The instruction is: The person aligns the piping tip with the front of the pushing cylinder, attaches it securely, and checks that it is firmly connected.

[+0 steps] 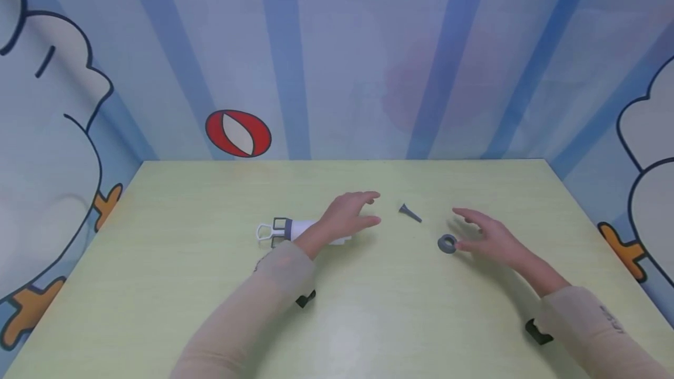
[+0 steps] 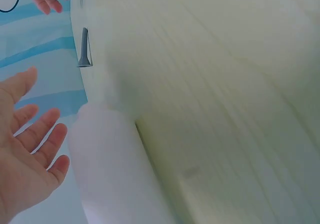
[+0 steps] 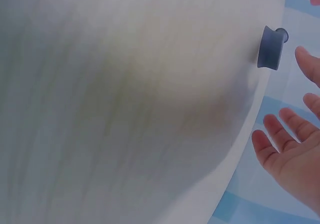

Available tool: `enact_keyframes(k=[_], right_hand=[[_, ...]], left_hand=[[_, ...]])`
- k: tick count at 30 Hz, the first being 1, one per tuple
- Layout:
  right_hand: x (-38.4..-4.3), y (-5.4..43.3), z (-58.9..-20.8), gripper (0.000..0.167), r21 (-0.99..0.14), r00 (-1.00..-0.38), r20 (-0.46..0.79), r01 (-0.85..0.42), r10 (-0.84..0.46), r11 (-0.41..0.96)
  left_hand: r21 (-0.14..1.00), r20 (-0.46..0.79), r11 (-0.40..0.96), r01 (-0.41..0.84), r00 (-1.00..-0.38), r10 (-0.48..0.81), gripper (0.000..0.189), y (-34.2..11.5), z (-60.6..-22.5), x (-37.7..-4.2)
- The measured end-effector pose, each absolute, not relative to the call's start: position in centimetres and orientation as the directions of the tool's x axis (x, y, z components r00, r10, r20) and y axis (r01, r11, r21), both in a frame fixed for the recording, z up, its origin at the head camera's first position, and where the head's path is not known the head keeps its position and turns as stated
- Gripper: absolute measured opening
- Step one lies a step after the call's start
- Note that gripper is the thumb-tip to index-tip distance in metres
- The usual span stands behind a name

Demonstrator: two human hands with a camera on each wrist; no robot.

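My left hand (image 1: 343, 215) hovers over one end of a white cylinder, fingers and thumb spread with nothing between them. That white cylinder (image 1: 301, 229) lies on its side, with a dark grey band and a white looped frame at its left end; my forearm hides part of it. Just left of my right hand (image 1: 492, 240) sits a grey grooved ring (image 1: 447, 244), its thumb close beside the rim in the head view. The right fingers are parted and hold nothing. Between the hands lies a small grey pin (image 1: 410, 213) with a flared head.
All of these lie on a pale yellow-green table (image 1: 379, 309). Behind it rises a blue striped backdrop (image 1: 358, 63) with a printed red-and-white ball (image 1: 239, 133). Side panels with cloud drawings border the table left and right.
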State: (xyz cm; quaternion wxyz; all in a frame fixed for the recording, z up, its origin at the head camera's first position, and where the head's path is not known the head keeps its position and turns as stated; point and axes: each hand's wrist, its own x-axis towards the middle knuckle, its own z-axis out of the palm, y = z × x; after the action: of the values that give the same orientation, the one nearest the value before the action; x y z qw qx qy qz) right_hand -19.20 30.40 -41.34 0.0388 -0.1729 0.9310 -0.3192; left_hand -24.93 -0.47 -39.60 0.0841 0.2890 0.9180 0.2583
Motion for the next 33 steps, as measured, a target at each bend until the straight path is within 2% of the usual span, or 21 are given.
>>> enact_keyframes(k=[10, 22, 33], right_hand=[[-19.0, 30.4, -41.6, 0.057, -0.702, -0.943, 0.002, -0.239, -0.333, 0.671], [-19.1, 30.2, -41.9, 0.053, -0.745, -0.959, -0.068, -0.134, -0.275, 0.653], [-19.1, 29.9, -41.9, 0.053, -0.751, -0.957, -0.129, -0.077, -0.261, 0.656]], left_hand=[[0.601, -0.029, 0.688, 0.407, -0.849, 0.527, 0.045, 1.7, -39.9, -25.2], [0.601, -0.004, 0.715, 0.356, -0.894, 0.449, 0.036, 4.2, -40.1, -25.0], [0.571, 0.044, 0.749, 0.336, -0.924, 0.380, 0.044, 6.1, -41.6, -25.5]])
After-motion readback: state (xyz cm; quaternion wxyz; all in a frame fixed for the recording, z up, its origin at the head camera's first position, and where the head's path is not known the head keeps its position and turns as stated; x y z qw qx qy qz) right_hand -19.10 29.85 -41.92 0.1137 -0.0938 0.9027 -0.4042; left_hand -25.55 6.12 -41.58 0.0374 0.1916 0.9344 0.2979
